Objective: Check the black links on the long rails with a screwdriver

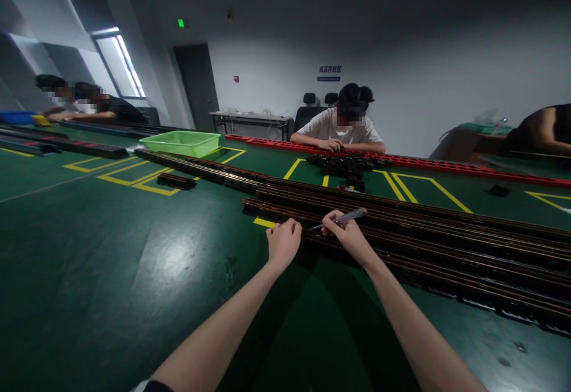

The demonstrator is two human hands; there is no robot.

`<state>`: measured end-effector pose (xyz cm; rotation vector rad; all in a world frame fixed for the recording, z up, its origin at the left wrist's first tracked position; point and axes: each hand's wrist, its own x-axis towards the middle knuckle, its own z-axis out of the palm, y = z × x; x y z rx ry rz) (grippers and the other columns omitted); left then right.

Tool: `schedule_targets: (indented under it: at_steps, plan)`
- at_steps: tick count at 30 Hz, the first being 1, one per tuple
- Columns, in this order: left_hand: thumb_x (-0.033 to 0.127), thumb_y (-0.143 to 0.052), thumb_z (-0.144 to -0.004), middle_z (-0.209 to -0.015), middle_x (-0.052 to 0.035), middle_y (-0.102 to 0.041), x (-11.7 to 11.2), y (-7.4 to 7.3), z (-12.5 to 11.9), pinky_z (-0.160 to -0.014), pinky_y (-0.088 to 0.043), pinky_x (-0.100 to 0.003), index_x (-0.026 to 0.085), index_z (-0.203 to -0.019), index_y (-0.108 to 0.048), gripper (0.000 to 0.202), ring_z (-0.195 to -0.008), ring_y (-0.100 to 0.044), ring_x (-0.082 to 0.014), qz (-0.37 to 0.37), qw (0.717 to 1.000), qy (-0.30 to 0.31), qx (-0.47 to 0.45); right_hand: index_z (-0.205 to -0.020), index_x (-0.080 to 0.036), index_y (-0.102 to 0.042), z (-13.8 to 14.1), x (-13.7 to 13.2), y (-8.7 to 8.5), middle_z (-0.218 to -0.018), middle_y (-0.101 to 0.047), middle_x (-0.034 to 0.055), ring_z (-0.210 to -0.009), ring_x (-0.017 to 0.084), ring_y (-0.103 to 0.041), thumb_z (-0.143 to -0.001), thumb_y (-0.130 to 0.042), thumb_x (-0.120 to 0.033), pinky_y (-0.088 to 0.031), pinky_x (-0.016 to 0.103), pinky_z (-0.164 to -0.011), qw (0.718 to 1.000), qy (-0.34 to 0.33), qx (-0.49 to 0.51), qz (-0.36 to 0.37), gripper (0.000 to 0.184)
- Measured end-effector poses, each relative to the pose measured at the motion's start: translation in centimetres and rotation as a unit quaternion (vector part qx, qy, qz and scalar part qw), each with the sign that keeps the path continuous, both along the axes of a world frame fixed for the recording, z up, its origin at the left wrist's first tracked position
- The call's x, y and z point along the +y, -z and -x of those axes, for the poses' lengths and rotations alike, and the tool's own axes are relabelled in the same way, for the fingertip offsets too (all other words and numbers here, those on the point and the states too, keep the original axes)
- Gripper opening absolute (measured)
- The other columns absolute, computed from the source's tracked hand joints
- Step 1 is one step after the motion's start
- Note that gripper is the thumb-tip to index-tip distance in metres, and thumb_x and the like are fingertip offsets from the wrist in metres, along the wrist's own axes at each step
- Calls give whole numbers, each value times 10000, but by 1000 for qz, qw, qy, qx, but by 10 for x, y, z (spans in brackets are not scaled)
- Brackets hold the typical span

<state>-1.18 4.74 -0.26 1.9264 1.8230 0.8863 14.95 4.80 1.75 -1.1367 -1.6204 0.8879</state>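
Several long dark rails [423,231] lie side by side across the green table [111,261], running from the middle to the right. My left hand [284,242] rests closed on the near rail's left end, fingers curled over it. Just to its right, my right hand [347,234] pinches a slim clear-handled screwdriver [343,219], its tip pointing left at the rail between the two hands.
A green plastic bin [186,142] stands at the back left beside more dark rails [196,169]. A pile of small black parts [345,166] and long red strips [401,161] lie before a seated person [339,130]. Other people sit far left and far right. Yellow floor-style markings cross the table.
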Motion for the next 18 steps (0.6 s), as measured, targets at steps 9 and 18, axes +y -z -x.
schedule_targets:
  at_steps: [9, 18]
  plan:
    - [291, -302, -917, -868, -23, -664, 1, 1, -1, -822, -326, -361, 214, -814, -585, 310, -907, -568, -215, -5, 999, -8, 44, -756, -166, -618, -1, 5, -2, -677, -649, 47, -693, 194, -612, -676, -653, -476, -453, 339, -699, 999, -24, 19, 22, 323]
    - [268, -290, -914, -878, -23, -659, 1, 2, 1, -826, -324, -374, 211, -824, -575, 305, -915, -558, -221, -7, 999, 3, 45, -746, -143, -655, 0, 5, -3, -635, -630, 55, -624, 160, -596, -726, -495, -660, -417, 273, -573, 997, -15, 63, 43, 541]
